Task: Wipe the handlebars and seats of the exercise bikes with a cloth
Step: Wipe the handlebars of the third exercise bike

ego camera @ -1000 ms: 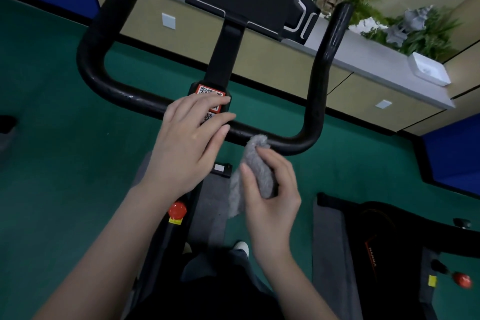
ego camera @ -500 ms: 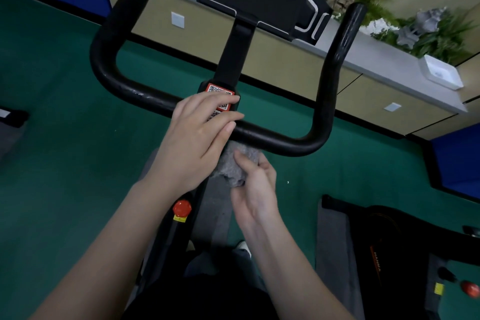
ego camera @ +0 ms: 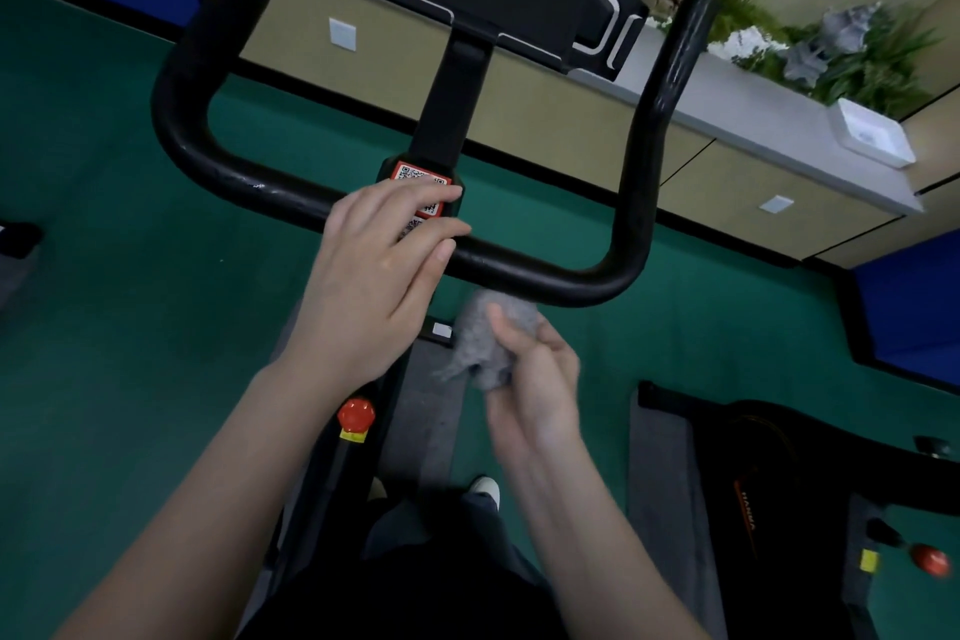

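Your left hand (ego camera: pixel 374 276) lies with straight, relaxed fingers across the middle of the black U-shaped padded handlebar (ego camera: pixel 545 281), partly covering the red-bordered QR sticker (ego camera: pixel 415 174). Your right hand (ego camera: pixel 540 379), motion-blurred, grips the bunched grey fleecy cloth (ego camera: pixel 488 343) just under the crossbar's right half.

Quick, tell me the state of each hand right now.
Left hand: open, fingers straight, laid over the middle of the handlebar.
Right hand: closed on the grey cloth, just under the handlebar.
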`<move>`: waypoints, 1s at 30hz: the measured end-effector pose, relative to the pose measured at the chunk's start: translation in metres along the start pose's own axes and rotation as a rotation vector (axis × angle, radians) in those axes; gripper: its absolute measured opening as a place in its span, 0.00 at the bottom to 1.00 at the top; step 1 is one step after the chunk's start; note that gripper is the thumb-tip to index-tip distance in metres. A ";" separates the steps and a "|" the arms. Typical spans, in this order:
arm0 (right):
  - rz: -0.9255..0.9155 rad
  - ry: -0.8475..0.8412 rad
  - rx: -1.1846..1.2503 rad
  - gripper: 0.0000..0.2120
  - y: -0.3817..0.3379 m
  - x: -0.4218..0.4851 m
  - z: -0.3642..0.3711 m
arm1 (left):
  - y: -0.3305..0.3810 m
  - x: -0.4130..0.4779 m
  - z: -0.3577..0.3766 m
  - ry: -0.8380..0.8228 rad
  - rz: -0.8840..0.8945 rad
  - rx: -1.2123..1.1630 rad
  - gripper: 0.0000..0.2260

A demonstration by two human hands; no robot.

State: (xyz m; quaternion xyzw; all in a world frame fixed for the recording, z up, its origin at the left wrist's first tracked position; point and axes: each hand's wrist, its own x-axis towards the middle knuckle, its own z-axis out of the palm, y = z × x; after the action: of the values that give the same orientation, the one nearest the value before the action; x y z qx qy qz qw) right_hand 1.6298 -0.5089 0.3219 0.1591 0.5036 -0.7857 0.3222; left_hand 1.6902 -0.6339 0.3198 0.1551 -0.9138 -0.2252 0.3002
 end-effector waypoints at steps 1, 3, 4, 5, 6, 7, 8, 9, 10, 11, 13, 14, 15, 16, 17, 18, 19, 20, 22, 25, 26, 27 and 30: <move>0.020 -0.016 0.007 0.12 0.006 0.000 0.007 | 0.000 0.000 0.000 0.001 0.004 0.009 0.13; 0.052 -0.028 0.017 0.14 0.012 0.000 0.014 | -0.001 0.000 0.000 -0.002 0.013 0.018 0.13; 0.057 -0.023 0.022 0.14 0.012 0.001 0.013 | -0.001 -0.001 0.000 -0.002 0.019 0.019 0.13; 0.053 -0.016 0.026 0.15 0.009 0.001 0.009 | -0.002 -0.001 0.000 0.000 0.024 0.017 0.13; 0.042 -0.008 0.028 0.15 0.004 0.001 0.003 | -0.002 -0.001 0.000 0.005 0.026 0.016 0.13; 0.024 0.008 0.026 0.13 -0.002 0.000 -0.005 | -0.002 -0.001 0.000 0.011 0.026 0.016 0.12; 0.001 0.034 0.024 0.11 -0.009 0.000 -0.012 | -0.002 -0.001 0.000 0.014 0.024 0.017 0.12; -0.024 0.067 0.025 0.08 -0.015 -0.001 -0.019 | -0.002 -0.001 0.000 0.015 0.023 0.020 0.12; -0.046 0.095 0.032 0.05 -0.020 -0.001 -0.023 | -0.002 -0.001 0.001 0.015 0.023 0.029 0.12; -0.060 0.110 0.038 0.05 -0.023 -0.003 -0.025 | -0.001 -0.001 0.001 0.015 0.026 0.046 0.12; -0.055 0.113 0.025 0.05 -0.020 -0.004 -0.022 | 0.001 -0.001 0.003 0.010 0.037 0.113 0.14; -0.045 0.108 0.017 0.05 -0.016 -0.005 -0.019 | 0.003 0.000 0.004 0.006 0.044 0.155 0.15; -0.034 0.103 0.013 0.06 -0.013 -0.005 -0.016 | 0.004 0.000 0.005 0.007 0.049 0.187 0.16; -0.027 0.103 0.012 0.07 -0.011 -0.005 -0.014 | 0.006 0.000 0.005 0.014 0.051 0.203 0.17; -0.027 0.112 0.008 0.07 -0.011 -0.005 -0.013 | 0.007 0.001 0.005 0.024 0.055 0.205 0.17; -0.035 0.127 0.004 0.07 -0.012 -0.005 -0.013 | 0.009 0.002 0.005 0.033 0.066 0.203 0.18; -0.053 0.146 0.005 0.07 -0.013 -0.005 -0.014 | 0.012 0.004 0.006 0.038 0.087 0.205 0.18; -0.082 0.173 0.010 0.08 -0.015 -0.005 -0.016 | 0.015 0.007 0.007 0.034 0.112 0.210 0.18; -0.181 0.243 0.006 0.08 -0.017 -0.004 -0.022 | 0.023 0.011 0.011 0.007 0.151 0.209 0.18; -0.393 0.320 -0.053 0.08 -0.023 0.002 -0.031 | 0.029 0.013 0.020 -0.058 0.147 0.221 0.19; -0.472 0.344 -0.114 0.09 -0.025 0.005 -0.032 | 0.029 0.012 0.023 -0.068 0.145 0.238 0.18; -0.557 0.373 -0.203 0.10 -0.026 0.007 -0.034 | 0.028 0.012 0.025 -0.066 0.144 0.252 0.18; -0.820 0.428 -0.511 0.13 -0.023 0.009 -0.036 | 0.026 0.013 0.028 -0.028 0.129 0.261 0.16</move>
State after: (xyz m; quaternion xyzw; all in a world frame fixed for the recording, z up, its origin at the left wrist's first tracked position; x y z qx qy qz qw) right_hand 1.6049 -0.4728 0.3168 0.0223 0.7544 -0.6494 -0.0934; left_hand 1.6591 -0.6079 0.3189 0.1307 -0.9476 -0.0868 0.2784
